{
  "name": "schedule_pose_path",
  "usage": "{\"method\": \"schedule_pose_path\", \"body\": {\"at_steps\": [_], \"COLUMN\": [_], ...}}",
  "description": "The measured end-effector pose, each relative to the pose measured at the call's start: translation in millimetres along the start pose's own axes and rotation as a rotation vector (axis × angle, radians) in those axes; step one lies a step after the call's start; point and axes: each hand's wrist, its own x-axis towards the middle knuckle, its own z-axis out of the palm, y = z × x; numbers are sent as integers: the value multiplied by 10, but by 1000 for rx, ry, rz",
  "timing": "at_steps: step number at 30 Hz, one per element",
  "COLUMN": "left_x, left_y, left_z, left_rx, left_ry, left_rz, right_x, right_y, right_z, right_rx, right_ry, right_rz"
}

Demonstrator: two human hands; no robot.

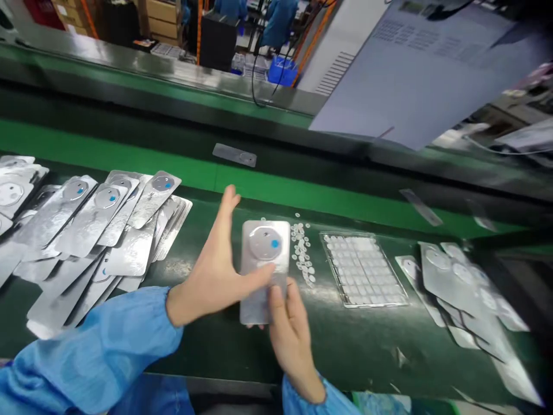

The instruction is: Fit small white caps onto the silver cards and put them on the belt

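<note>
A silvery phone back cover [254,308] with a round camera ring and a blue dot stands nearly upright in front of me. My right hand [295,340] grips its lower right edge, thumb in front and fingers partly behind. Over the cover's left side, my left hand [211,271] is spread wide, its thumb lying across the front below the ring. Whether that thumb presses on the surface, I cannot tell. Just right of the cover, many small clear round pieces [303,253] lie scattered on the green work surface [345,351].
A heap of similar covers [129,248] lies at left, and a smaller pile [453,282] at right. Between them sits a clear tray [363,271] of small pieces in rows. Film strips [234,154] lie farther back. A white printed sheet [410,75] hangs at upper right.
</note>
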Motion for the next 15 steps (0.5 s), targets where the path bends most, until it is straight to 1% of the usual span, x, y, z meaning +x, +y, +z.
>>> {"method": "schedule_pose_path", "body": {"at_steps": [2,3,5,6,7,9,11,13,15], "left_x": [85,98,87,72,57,37,27,18,6], "left_y": [-259,-375,-544,-593,-621,-630,-610,-586,-572], "left_z": [-82,-113,-158,-173,-184,-194,-190,-174,-152], "left_rx": [-66,-129,-262,-312,-340,-324,-273,-221,-176], "left_ry": [-52,-92,-145,-142,-125,-94,-93,-118,-124], "left_rz": [-125,-201,-310,-332,-342,-364,-393,-420,-406], "right_x": [-53,-52,-32,-20,-11,5,24,56,103], "right_y": [50,67,89,95,96,80,36,-26,-83], "right_z": [169,205,180,130,68,-57,-134,-144,-105], "right_rx": [130,162,124,69,12,-78,-152,-225,-290], "right_ry": [-17,-43,-83,-66,-26,93,198,237,226], "right_rz": [67,87,86,70,45,-34,-154,-294,-427]}}
